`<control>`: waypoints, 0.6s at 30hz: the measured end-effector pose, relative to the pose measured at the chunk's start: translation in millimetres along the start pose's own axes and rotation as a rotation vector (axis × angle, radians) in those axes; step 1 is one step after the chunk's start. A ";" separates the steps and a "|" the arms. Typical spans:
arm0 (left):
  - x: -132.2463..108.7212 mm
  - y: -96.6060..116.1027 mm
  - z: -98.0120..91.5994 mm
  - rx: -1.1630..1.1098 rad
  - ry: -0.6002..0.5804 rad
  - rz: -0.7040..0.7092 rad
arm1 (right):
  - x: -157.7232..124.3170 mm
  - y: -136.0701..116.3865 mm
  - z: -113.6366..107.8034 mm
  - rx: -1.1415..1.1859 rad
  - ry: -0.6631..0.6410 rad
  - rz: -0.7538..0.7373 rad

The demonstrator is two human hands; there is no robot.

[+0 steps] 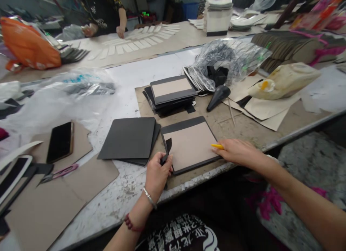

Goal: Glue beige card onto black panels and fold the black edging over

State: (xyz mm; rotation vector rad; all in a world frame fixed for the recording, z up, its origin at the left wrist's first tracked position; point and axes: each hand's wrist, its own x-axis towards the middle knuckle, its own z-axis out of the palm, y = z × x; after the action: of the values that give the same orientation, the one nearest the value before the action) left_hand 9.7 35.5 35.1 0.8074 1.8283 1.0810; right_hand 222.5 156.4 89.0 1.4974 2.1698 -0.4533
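A flat panel [190, 144] with a beige face and black borders lies in front of me at the table's edge. My left hand [159, 169] is at its lower left corner, fingers pinched on a black strip [168, 146] whose end stands up over the panel's left edge. My right hand [238, 151] rests on the panel's right edge, closed round a yellow pointed tool [217, 146]; only its tip shows. Left of the panel are black boards [129, 137], overlapping each other. Behind it is a stack of black-bordered panels [173, 90].
A black cone-shaped object [218, 97], thin sticks [231, 112] and a stained plastic container [289, 80] lie at right. To the left are a phone [60, 142] and pink-handled snips [61, 173]. Across the table, another person's hand [120, 32] is near rows of pale pieces [135, 45].
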 end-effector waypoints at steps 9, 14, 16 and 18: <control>2.3 6.1 -4.8 0.386 -0.007 0.130 | -3.9 -1.9 -1.0 -0.013 0.026 0.001; -3.6 16.1 -9.0 0.838 -0.016 0.296 | -3.2 -1.4 0.7 0.006 0.040 -0.006; -5.4 19.3 -10.9 0.958 -0.050 0.360 | -2.9 -1.2 0.9 0.008 0.047 -0.010; -4.8 22.1 -12.0 1.064 -0.108 0.503 | -2.7 -0.9 0.9 0.009 0.056 -0.014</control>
State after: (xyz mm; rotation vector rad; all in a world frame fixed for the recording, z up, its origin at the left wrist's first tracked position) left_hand 3.5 36.4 59.8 1.9657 2.1142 0.2211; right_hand 222.6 153.5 89.7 1.5182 2.2253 -0.4315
